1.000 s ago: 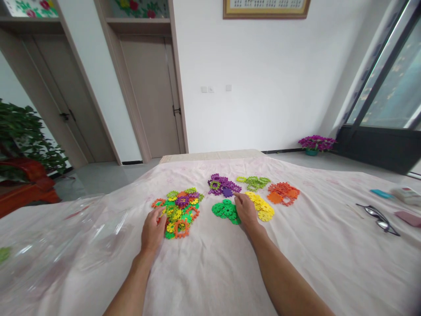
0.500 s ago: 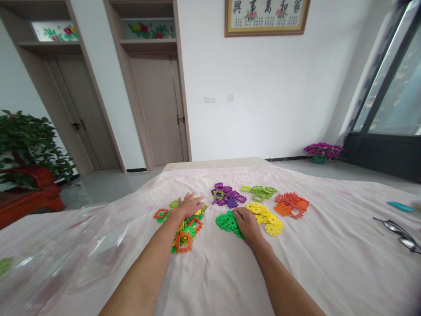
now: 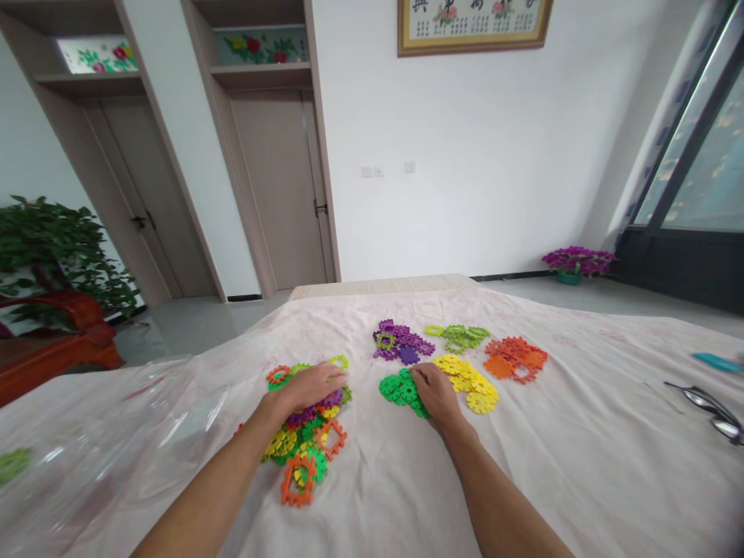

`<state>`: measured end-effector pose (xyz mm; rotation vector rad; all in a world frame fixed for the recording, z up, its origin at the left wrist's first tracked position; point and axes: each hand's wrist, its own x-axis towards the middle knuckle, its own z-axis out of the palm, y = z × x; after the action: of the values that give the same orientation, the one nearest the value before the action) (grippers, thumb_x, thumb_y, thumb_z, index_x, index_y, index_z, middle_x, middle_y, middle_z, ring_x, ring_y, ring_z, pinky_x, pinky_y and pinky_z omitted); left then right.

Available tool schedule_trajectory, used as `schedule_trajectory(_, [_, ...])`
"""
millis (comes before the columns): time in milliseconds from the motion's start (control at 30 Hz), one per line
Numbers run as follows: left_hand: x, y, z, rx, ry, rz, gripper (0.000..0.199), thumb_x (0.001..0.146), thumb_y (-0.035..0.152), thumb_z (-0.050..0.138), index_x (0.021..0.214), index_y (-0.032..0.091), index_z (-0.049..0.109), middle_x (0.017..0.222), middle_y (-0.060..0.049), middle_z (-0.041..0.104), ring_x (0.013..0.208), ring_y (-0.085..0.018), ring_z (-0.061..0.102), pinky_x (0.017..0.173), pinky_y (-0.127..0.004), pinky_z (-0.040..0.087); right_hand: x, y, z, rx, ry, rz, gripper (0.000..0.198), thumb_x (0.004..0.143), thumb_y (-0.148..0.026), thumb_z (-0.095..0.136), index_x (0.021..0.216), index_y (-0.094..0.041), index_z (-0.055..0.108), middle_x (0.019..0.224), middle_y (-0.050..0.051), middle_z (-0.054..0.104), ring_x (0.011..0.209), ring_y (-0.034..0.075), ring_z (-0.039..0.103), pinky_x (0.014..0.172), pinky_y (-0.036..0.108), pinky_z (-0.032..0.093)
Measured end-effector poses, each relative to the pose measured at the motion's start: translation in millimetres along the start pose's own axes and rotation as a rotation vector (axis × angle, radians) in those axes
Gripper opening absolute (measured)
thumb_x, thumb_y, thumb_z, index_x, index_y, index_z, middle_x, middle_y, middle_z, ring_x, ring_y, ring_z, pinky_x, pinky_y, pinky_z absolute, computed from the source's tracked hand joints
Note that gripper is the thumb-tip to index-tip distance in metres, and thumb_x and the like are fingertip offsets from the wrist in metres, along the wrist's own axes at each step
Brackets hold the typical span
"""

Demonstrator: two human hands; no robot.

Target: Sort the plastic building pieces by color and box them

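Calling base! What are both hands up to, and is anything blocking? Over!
Left hand over mixed pile, hiding part. Right hand by green pieces, grip unclear. Glasses off right. Over.

Pale cloth point(image 3: 384, 488) bears colourful plastic pieces point(image 3: 311, 428) and eyeglasses point(image 3: 710, 411).

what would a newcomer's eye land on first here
Probably the mixed-colour heap partly covered by the left hand, bright against the pale cloth. Next, to its right, the purple pile, light-green pile, orange pile, yellow pile and green pile, with the right hand at the green one. Farther back on the right, magenta flowers stand out on the floor.
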<state>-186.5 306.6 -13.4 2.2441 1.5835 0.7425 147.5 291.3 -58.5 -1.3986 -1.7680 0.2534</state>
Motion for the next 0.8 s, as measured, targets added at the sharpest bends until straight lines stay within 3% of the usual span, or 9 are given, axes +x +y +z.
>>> schedule_trajectory(67, [-3, -18, -13, 0.059, 0.025, -0.067, 0.042, 0.082, 0.060, 0.052, 0.107, 0.034, 0.073, 0.129, -0.004, 0.067, 0.130, -0.028, 0.051, 0.115, -0.046, 0.029, -1, 0, 0, 0.001, 0.021, 0.014, 0.032, 0.092, -0.032, 0.043, 0.089, -0.021, 0.073, 0.097, 0.007, 0.072, 0.095, 0.021, 0.065, 0.087, 0.032, 0.047])
schedule_trajectory(100, [-6, -28, -19, 0.091, 0.094, -0.160, 0.043, 0.082, 0.061, 0.052, 0.110, 0.035, 0.072, 0.135, -0.004, 0.064, 0.135, -0.028, 0.047, 0.117, -0.049, 0.023, -2, 0, -1, -0.004, 0.040, 0.024, 0.031, 0.091, -0.031, 0.044, 0.091, -0.021, 0.073, 0.098, 0.007, 0.072, 0.096, 0.022, 0.065, 0.087, 0.032, 0.048])
schedule_trajectory(167, [-11, -48, -28, 0.107, 0.155, -0.267, 0.050, 0.083, 0.061, 0.051, 0.117, 0.030, 0.069, 0.141, -0.011, 0.059, 0.141, -0.033, 0.039, 0.116, -0.058, 0.018, -3, -2, -2, -0.019, 0.088, 0.035, 0.029, 0.090, -0.029, 0.045, 0.094, -0.022, 0.073, 0.101, 0.007, 0.072, 0.098, 0.022, 0.064, 0.090, 0.034, 0.048])
schedule_trajectory(233, [-18, -64, -30, 0.092, 0.171, -0.322, 0.051, 0.082, 0.060, 0.050, 0.116, 0.027, 0.069, 0.138, -0.013, 0.061, 0.140, -0.034, 0.041, 0.114, -0.060, 0.021, -4, -4, -3, -0.044, 0.134, 0.022, 0.027, 0.090, -0.026, 0.046, 0.095, -0.022, 0.073, 0.102, 0.007, 0.071, 0.099, 0.022, 0.064, 0.092, 0.035, 0.047])
schedule_trajectory(333, [-25, -77, -20, 0.040, 0.157, -0.309, 0.047, 0.081, 0.058, 0.049, 0.112, 0.028, 0.070, 0.132, -0.009, 0.065, 0.137, -0.030, 0.046, 0.116, -0.050, 0.027, -5, -13, -5, -0.112, 0.174, -0.050, 0.026, 0.090, -0.023, 0.047, 0.096, -0.023, 0.072, 0.104, 0.007, 0.071, 0.101, 0.024, 0.062, 0.095, 0.037, 0.045])
schedule_trajectory(433, [-27, -74, -4, -0.031, 0.129, -0.258, 0.049, 0.085, 0.055, 0.044, 0.115, 0.026, 0.070, 0.135, -0.005, 0.065, 0.137, -0.023, 0.047, 0.117, -0.039, 0.029, -7, -30, -3, -0.177, 0.139, -0.151, 0.023, 0.092, -0.023, 0.049, 0.099, -0.022, 0.072, 0.106, 0.008, 0.071, 0.103, 0.025, 0.060, 0.095, 0.039, 0.042])
schedule_trajectory(567, [-34, -55, 7, -0.127, 0.119, -0.229, 0.059, 0.093, 0.054, 0.033, 0.130, 0.019, 0.062, 0.145, -0.008, 0.056, 0.139, -0.020, 0.046, 0.117, -0.036, 0.031, -13, -64, 11, -0.161, -0.059, -0.293, 0.025, 0.094, -0.020, 0.050, 0.106, -0.021, 0.071, 0.110, 0.009, 0.070, 0.106, 0.024, 0.059, 0.096, 0.038, 0.042])
schedule_trajectory(667, [-49, -41, 0, -0.288, 0.118, -0.176, 0.064, 0.097, 0.055, 0.027, 0.144, 0.018, 0.050, 0.153, -0.007, 0.047, 0.141, -0.017, 0.043, 0.117, -0.034, 0.033, -22, -84, 26, -0.162, -0.219, -0.369, 0.038, 0.090, -0.014, 0.052, 0.125, -0.022, 0.065, 0.127, 0.009, 0.065, 0.120, 0.024, 0.054, 0.104, 0.040, 0.040])
schedule_trajectory(800, [-76, -39, -15, -0.347, 0.185, -0.228, 0.066, 0.097, 0.057, 0.030, 0.145, 0.017, 0.049, 0.153, -0.008, 0.046, 0.143, -0.019, 0.040, 0.120, -0.037, 0.028, -28, -96, 44, -0.217, -0.276, -0.390, 0.055, 0.091, -0.012, 0.048, 0.145, -0.021, 0.047, 0.147, 0.011, 0.051, 0.136, 0.026, 0.043, 0.111, 0.044, 0.035])
